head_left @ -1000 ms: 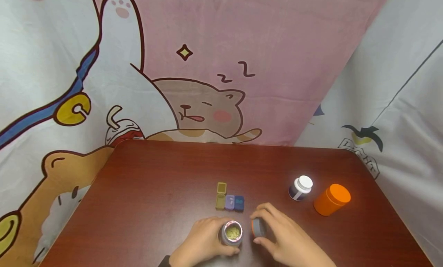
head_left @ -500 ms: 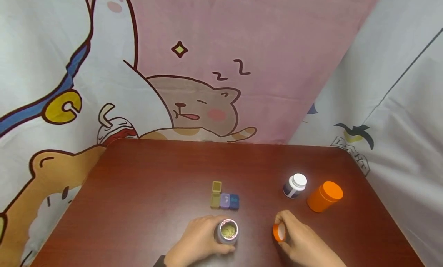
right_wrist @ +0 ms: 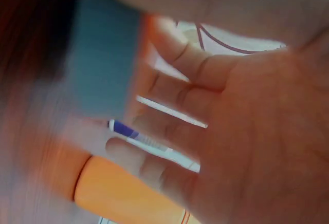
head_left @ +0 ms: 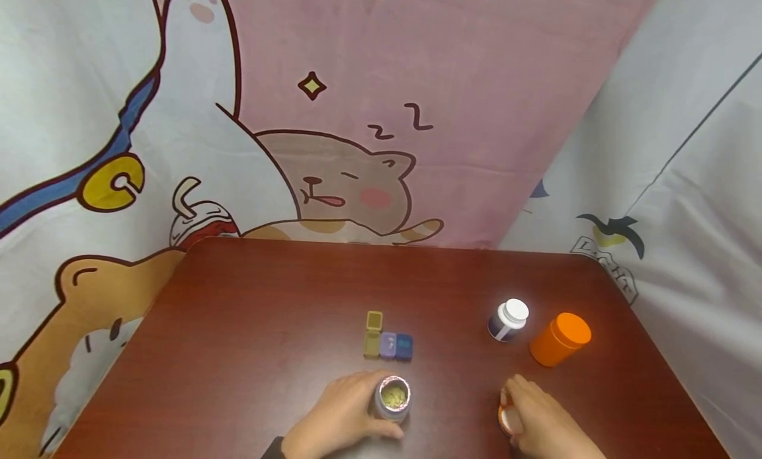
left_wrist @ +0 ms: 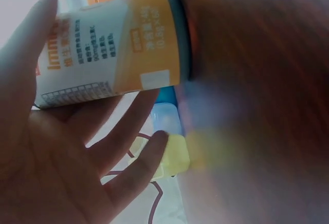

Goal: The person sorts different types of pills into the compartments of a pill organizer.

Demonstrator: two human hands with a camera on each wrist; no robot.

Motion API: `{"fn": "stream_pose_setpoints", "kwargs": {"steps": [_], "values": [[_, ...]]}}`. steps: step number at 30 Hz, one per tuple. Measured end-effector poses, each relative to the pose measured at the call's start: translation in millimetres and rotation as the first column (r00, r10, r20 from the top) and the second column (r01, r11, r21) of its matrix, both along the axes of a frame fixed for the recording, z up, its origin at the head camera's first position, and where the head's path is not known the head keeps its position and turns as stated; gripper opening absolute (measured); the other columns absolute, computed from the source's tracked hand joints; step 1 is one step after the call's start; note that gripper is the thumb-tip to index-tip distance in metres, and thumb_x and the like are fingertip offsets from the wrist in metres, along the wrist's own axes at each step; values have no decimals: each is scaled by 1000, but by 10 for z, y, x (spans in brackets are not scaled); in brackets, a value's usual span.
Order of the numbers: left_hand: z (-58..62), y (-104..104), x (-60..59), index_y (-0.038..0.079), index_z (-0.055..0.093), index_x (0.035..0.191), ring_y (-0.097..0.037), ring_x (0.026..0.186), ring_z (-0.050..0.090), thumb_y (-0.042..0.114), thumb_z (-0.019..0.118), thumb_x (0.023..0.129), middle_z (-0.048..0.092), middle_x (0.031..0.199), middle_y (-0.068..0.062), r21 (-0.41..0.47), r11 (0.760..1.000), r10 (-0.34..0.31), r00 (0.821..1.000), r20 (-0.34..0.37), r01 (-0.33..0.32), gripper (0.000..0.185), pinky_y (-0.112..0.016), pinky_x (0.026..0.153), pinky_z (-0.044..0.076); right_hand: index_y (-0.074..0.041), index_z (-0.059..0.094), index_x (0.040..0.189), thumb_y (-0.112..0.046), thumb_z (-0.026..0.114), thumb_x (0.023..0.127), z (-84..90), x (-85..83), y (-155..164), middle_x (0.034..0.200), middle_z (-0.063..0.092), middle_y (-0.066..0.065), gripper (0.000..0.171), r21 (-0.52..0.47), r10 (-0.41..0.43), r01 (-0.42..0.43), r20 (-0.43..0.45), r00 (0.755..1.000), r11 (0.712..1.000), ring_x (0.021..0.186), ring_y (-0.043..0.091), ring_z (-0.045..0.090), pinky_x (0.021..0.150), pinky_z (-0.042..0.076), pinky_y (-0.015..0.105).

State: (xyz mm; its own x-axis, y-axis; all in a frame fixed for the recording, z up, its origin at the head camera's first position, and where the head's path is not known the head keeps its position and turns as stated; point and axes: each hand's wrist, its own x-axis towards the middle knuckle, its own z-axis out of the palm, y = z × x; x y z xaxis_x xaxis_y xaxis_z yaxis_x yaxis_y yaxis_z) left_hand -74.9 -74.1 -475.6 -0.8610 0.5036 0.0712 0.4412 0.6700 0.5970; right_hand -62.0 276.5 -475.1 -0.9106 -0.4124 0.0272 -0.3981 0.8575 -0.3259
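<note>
My left hand (head_left: pixel 374 407) grips an open jar (head_left: pixel 393 399) standing on the dark red table (head_left: pixel 268 313); yellowish pills show inside its foil-rimmed mouth. In the left wrist view the jar (left_wrist: pixel 113 47) has an orange and white label and my fingers (left_wrist: pixel 128 147) curl round it. My right hand (head_left: pixel 516 406) holds the jar's lid (head_left: pixel 507 418) low over the table, well right of the jar. The right wrist view is blurred; the lid (right_wrist: pixel 103 64) shows as a grey-blue shape against my fingers (right_wrist: pixel 169 147).
A small pill box (head_left: pixel 387 343) with yellow, purple and blue compartments lies just behind the jar, its yellow flap open. A dark bottle with a white cap (head_left: pixel 508 319) and an orange canister (head_left: pixel 559 340) stand at the right. A cartoon cloth (head_left: pixel 333 115) hangs behind.
My right hand has carried the lid from beside the jar's mouth off to the right and nearer to me. My left hand has kept the jar in place.
</note>
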Motion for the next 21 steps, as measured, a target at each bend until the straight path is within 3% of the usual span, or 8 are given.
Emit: {"fn": "stream_pose_setpoints", "kwargs": {"steps": [3, 10, 15, 18, 21], "values": [[16, -21, 3, 25, 68, 126, -8, 106, 69, 56, 90, 71, 75, 114, 12, -10, 1000, -11, 1000, 13, 11, 67, -37, 90, 58, -21, 53, 90, 0, 88, 53, -6, 5, 1, 87, 44, -15, 55, 28, -32, 32, -26, 999, 999, 76, 5, 44, 65, 44, 28], [72, -84, -15, 23, 69, 130, -13, 113, 70, 44, 94, 71, 75, 121, 9, -25, 1000, -15, 998, 55, 17, 67, -42, 95, 58, -16, 62, 112, -11, 100, 52, 53, -34, -102, 103, 62, -10, 70, 122, -186, 175, 89, 979, 977, 90, 16, 61, 77, 56, 35], [109, -223, -104, 15, 68, 133, -26, 114, 72, 26, 93, 74, 76, 126, -1, 0, 1000, 9, 995, 99, -9, 65, -49, 97, 58, -8, 64, 124, -27, 102, 55, 44, -54, -215, 116, 67, -1, 81, 116, -111, 98, 114, 987, 988, 104, 23, 63, 90, 57, 48], [120, -335, -183, 10, 67, 133, -32, 112, 73, 19, 89, 78, 76, 124, -7, 54, 996, 63, 987, 147, -72, 60, -59, 98, 56, -7, 64, 130, -31, 99, 65, 49, -61, -375, 124, 68, 4, 78, 83, -69, 57, 148, 987, 995, 113, 27, 63, 99, 55, 55], [113, -425, -266, 9, 65, 134, -35, 112, 72, 18, 87, 81, 76, 125, -10, 85, 983, 146, 976, 164, -162, 58, -66, 97, 53, -10, 65, 133, -37, 92, 77, 53, -59, -572, 127, 69, 3, 69, 40, 15, -20, 140, 990, 999, 115, 28, 64, 102, 54, 55]]}}
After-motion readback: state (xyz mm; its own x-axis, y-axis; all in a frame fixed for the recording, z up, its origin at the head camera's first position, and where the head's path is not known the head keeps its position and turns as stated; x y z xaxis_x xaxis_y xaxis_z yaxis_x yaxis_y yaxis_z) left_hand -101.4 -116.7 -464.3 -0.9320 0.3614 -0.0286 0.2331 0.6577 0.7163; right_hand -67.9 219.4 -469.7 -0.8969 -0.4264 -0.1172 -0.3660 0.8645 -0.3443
